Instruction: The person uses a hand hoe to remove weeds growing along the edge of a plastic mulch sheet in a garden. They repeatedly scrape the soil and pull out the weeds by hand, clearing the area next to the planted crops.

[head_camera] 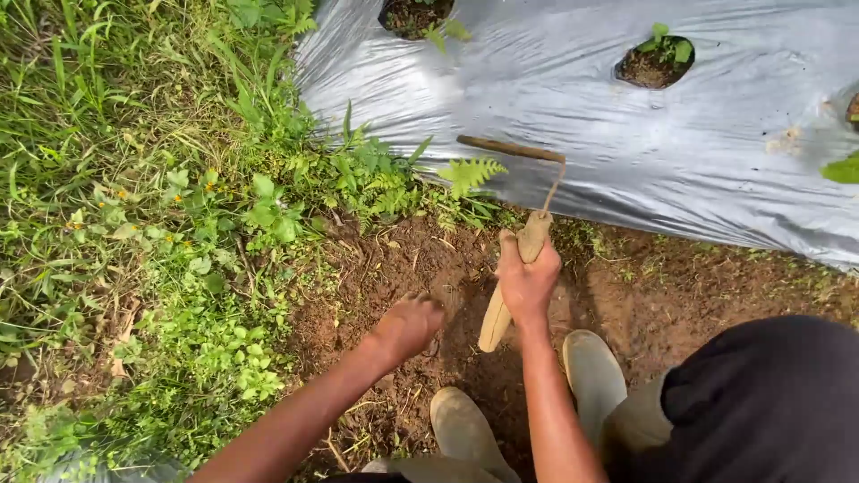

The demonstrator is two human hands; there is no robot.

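**Hoe held above bare soil beside the plastic sheet**

The right hand [528,279] is closed around the wooden handle of a small hoe [523,234], whose blade points up toward the silver plastic sheet [626,134]. The left hand [407,324] is down at the brown soil [394,259], fingers curled; it possibly grips something, I cannot tell. Weeds [179,224] grow to the left.

Bare forearms, no sleeves in view — pale rubber boots [528,402], khaki trousers [640,416] and a black top [769,402].
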